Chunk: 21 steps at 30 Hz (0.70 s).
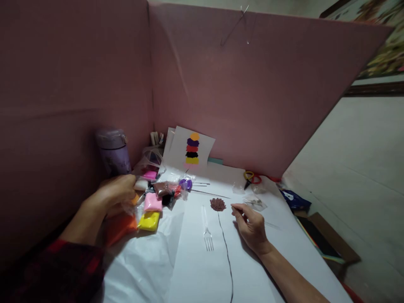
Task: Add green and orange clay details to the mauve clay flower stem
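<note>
My left hand (115, 194) reaches into a heap of small clay packets (158, 195) at the left of the table, its fingers closed on a white packet (141, 184). My right hand (251, 225) rests on the white paper (202, 269), fingers curled with the tips pinched just right of a brown clay flower (217, 204). A thin black stem line (225, 248) runs down from the flower. A clear plastic fork (206, 229) lies on the paper left of the stem.
A purple bottle (113, 151) stands at the back left. A card with stacked colour blobs (192, 148) leans on the pink partition (252, 92). Scissors (251, 178) and clear wrappers (255, 203) lie at the back right; a cardboard box (328, 240) sits beside the table.
</note>
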{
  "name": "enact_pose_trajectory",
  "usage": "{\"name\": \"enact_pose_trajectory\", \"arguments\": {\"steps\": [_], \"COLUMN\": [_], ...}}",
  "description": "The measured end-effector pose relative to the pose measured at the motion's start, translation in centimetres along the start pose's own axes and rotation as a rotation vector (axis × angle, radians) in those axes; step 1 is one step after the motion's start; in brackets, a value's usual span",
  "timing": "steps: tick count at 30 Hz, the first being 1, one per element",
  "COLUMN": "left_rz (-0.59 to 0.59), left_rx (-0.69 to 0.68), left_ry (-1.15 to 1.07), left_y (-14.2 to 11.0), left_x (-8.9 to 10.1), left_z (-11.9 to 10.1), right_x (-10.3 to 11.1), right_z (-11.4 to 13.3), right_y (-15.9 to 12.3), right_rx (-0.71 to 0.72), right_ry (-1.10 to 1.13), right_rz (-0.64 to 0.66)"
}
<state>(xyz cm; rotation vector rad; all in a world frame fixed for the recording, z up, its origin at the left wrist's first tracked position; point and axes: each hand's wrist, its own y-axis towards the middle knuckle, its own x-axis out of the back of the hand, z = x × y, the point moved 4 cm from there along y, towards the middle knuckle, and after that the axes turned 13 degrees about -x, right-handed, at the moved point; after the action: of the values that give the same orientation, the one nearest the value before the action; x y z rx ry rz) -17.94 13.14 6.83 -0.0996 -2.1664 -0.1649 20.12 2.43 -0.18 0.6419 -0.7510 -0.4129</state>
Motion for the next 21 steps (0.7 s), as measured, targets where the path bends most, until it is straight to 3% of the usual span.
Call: {"name": "enact_pose_trajectory", "arguments": {"steps": [7, 9, 11, 13, 15, 18, 21], "left_rz": [0.106, 0.052, -0.117, -0.274, -0.29, -0.133, -0.058], "left_rx": [-0.059, -0.074, -0.084, -0.157, -0.228, -0.162, -0.059], "left_ry": [0.429, 0.48, 0.45, 0.212, -0.296, -0.868, -1.097], "left_y": [-0.4, -1.0, -1.7, -2.3, -2.5, -2.6, -3.1], "left_x": [1.9, 2.7, 3.4, 3.1, 1.3, -3.0, -7.2], "left_z": [-2.3, -3.8, -5.5, -7.3, -8.6, -9.8, -10.3], "right_x": [0.0, 0.0, 0.0, 0.0, 0.0, 0.0, 0.0], "right_z": [0.2, 0.2, 0.2, 0.3, 0.4, 0.7, 1.1], "right_y": [0.1, 0.1, 0.1, 0.1, 0.2, 0.2, 0.1], "right_rx": [-0.026, -0.029, -0.026, -0.023, -0.016, 0.007, 0.044], "right_ry": [-0.025, -0.018, -0.008, -0.004, -0.008, -0.012, -0.015], "right_rz": [-0.003, -0.002, 0.0, -0.005, -0.011, -0.008, 0.014]}}
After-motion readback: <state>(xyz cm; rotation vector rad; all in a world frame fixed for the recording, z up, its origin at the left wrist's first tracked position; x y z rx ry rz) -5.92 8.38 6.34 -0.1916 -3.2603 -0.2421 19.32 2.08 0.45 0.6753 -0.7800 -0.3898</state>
